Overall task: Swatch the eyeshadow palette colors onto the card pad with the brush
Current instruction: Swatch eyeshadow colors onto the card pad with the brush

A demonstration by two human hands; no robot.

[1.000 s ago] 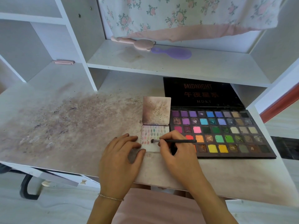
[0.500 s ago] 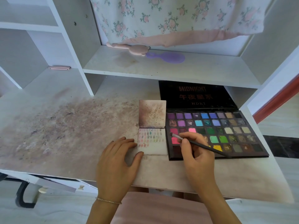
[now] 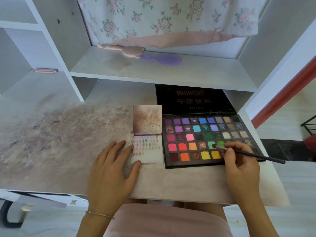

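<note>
An open black eyeshadow palette (image 3: 198,132) with many coloured pans lies on the desk at the right, its lid tilted back. Left of it sits a small card pad (image 3: 150,154), flipped open, its lower page dotted with rows of small colour swatches. My right hand (image 3: 239,159) pinches a thin black brush (image 3: 253,155); the brush tip touches the mint-green pan in the fourth row. My left hand (image 3: 111,168) lies flat on the desk, thumb and forefinger resting against the pad's left edge and lower corner.
The desk top (image 3: 59,134) is stained with powder at the left. On the shelf above lie a purple hairbrush (image 3: 162,59) and a pink comb-like item (image 3: 123,49). A floral cloth (image 3: 167,19) hangs behind. A pink clip (image 3: 44,71) sits far left.
My right hand carried the brush from the card pad to the palette, first over the pink pans, then rightward onto the mint-green pan. My left hand stayed by the pad.
</note>
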